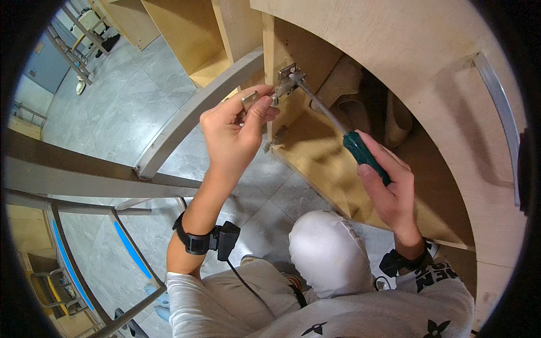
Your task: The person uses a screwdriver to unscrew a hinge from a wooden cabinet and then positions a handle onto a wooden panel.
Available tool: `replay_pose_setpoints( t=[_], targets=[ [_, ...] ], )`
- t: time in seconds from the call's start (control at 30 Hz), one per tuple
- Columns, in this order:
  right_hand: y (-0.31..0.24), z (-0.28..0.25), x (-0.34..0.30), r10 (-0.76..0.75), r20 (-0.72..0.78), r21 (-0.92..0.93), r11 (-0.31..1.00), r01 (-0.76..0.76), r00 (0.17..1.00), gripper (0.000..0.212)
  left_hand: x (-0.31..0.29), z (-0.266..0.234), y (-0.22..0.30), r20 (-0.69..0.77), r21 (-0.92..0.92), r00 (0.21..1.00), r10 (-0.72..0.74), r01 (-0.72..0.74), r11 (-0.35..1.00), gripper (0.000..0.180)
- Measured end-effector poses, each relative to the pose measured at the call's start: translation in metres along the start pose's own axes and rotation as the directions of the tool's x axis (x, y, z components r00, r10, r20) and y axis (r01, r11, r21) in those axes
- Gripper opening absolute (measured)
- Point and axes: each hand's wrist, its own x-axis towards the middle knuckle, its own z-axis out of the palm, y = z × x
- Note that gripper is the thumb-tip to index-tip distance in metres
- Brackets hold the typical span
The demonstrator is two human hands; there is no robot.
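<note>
A metal cabinet hinge [290, 76] sits on the edge of the wooden side panel [271, 42] of a low cabinet. The fingers of my left hand [234, 132] are closed on the hinge's free end, and its cup part sticks up between finger and thumb. My right hand [394, 186] is wrapped round the dark green handle of a screwdriver [363, 152]. The long metal shaft slants up to the left, and its tip meets the hinge; the exact contact is too small to make out. Lower on the same panel edge is a second hinge [276, 138].
Shoes [349, 112] stand inside the cabinet. At the right a wooden door panel [445, 50] carries a long metal handle [499, 107]. Grey metal bars [197, 112] pass close to my left arm. A rounded white cloth shape [327, 253] is below my hands, above the tiled floor.
</note>
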Motion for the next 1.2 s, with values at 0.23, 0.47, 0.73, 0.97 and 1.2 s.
replay_pose_setpoints(
  t=[0.23,0.47,0.73,0.97,1.2],
  targets=[
    [-0.001,-0.001,0.002,0.014,0.017,-0.039,0.999,-0.013,1.000,0.038,-0.001,0.003,0.000,0.023,0.083,0.998,0.051,-0.053,0.995,0.016],
    [0.000,0.001,0.002,0.049,-0.002,0.007,0.999,-0.049,0.999,0.037,0.000,0.007,-0.003,-0.045,0.082,0.993,0.107,-0.103,0.991,0.012],
    [-0.008,-0.001,0.009,-0.220,-0.017,-0.373,0.907,0.198,0.975,0.042,0.008,0.008,0.007,0.114,0.440,0.919,0.376,-0.387,0.811,0.017],
    [-0.014,0.003,0.017,-0.232,-0.097,-0.308,0.932,0.193,0.968,0.043,0.020,0.009,0.007,0.127,0.466,0.903,0.409,-0.419,0.780,0.017],
    [-0.014,0.005,0.020,-0.216,-0.142,-0.309,0.937,0.164,0.966,0.039,0.028,0.016,0.004,0.047,0.373,0.913,0.405,-0.392,0.841,0.015]
  ],
)
